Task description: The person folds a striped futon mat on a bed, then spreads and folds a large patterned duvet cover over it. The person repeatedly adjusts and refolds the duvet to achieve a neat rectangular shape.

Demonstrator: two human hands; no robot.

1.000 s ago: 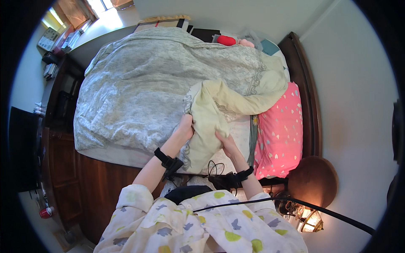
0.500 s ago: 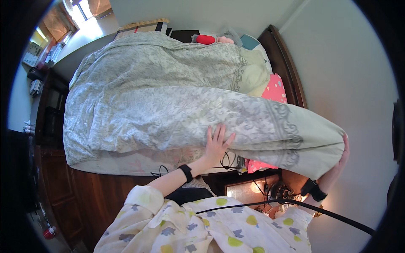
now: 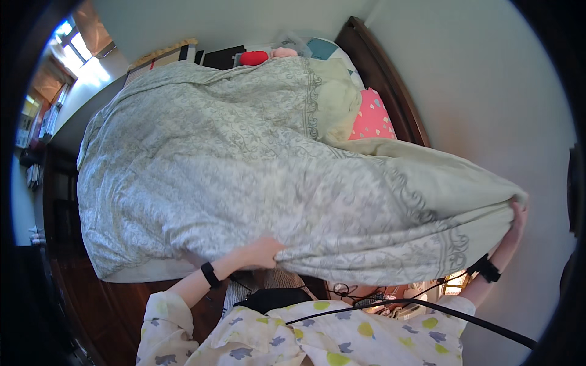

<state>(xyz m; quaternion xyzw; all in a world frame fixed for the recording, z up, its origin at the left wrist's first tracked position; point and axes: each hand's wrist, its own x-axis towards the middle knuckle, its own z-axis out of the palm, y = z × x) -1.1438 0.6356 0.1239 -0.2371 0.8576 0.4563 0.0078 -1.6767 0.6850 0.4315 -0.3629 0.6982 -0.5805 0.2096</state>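
A pink pillow with a pattern of small pale hearts [image 3: 373,116] lies partly covered beside a dark brown wooden headboard [image 3: 384,85]. Along the bed's far edge, 2 small rounded objects sit side by side, 1 bright red object [image 3: 253,58] and 1 pale pink object [image 3: 284,52], near a flat black rectangular item [image 3: 224,57] and a flat teal item [image 3: 320,49]. An orange-brown fabric curtain [image 3: 93,27] hangs beside a bright window [image 3: 79,47] at the upper left. At the lower right, a warm-lit lamp [image 3: 455,283] shows behind a thick black cable [image 3: 476,320].

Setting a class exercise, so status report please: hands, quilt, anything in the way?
Left hand gripping quilt, near side; right hand holding its right end. Quilt wrinkled, partly covering pink pillow. Black cable crossing lower view.
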